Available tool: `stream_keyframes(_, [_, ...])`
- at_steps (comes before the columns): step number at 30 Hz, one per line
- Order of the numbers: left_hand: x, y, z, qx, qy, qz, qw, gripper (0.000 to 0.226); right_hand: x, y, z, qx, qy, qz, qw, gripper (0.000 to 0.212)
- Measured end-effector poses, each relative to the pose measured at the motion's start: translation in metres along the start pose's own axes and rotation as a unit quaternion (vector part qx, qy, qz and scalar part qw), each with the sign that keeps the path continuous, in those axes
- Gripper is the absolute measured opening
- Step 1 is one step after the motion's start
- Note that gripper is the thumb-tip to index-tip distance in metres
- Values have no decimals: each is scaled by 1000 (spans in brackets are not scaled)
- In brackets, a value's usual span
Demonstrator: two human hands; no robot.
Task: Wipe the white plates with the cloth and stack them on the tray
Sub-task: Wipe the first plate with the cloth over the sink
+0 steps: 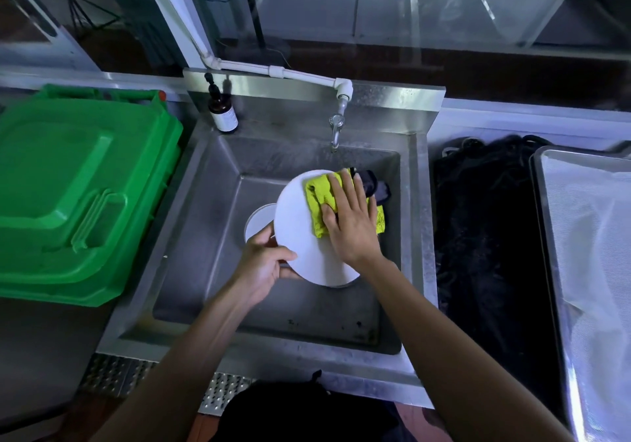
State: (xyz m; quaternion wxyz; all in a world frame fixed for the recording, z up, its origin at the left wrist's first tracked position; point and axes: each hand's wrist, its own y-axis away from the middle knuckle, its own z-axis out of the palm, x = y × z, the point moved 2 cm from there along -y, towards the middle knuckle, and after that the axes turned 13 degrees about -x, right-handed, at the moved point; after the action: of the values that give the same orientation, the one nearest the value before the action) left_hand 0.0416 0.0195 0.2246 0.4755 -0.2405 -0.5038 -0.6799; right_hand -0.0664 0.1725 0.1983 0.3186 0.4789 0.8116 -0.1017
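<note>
Over the steel sink (205, 202) I hold a round white plate (300, 236), tilted. My left hand (263, 267) grips its lower left rim, thumb on top and fingers underneath. My right hand (348, 223) lies flat with straight fingers on a yellow-green cloth (319, 199), pressing it against the plate's upper right face. A dark grey part of the cloth (374, 185) sticks out past my fingertips. Another white plate (257, 224) lies in the basin, mostly hidden behind the held one. The metal tray (546, 209), lined with white mesh, stands at the far right.
A tap (336, 131) hangs over the basin's back edge, with a brown pump bottle (222, 113) on the left rear corner. A green plastic bin lid (78, 195) fills the left side. Black netting (485, 230) lies between the sink and the tray.
</note>
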Motion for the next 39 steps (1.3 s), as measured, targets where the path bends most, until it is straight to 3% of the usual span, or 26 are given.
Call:
stream_keyframes(5, [5,-5,1,16,6,7,1000,58,-7,19,18,-13,-32,27,999,57])
stream_keyframes(13, [14,-11,1,48,24,30,998,55,-34,52,40,0,-40,-20,999,58])
stream_keyframes(19, [8,-12,2,78,43,42,995,54,-21,59,43,17,-23,83,996,64])
stream_keyframes(25, [9,-14,1,81,47,55,994,53,-17,54,30,66,-148,88,983,78])
stream_keyframes(33, [11,-14,1,56,33,67,996,58,-11,50,14,88,-303,124,941,75])
stream_keyframes(39, [13,-13,-6,42,15,55,997,60,-4,44,-2,119,-381,105,911,55])
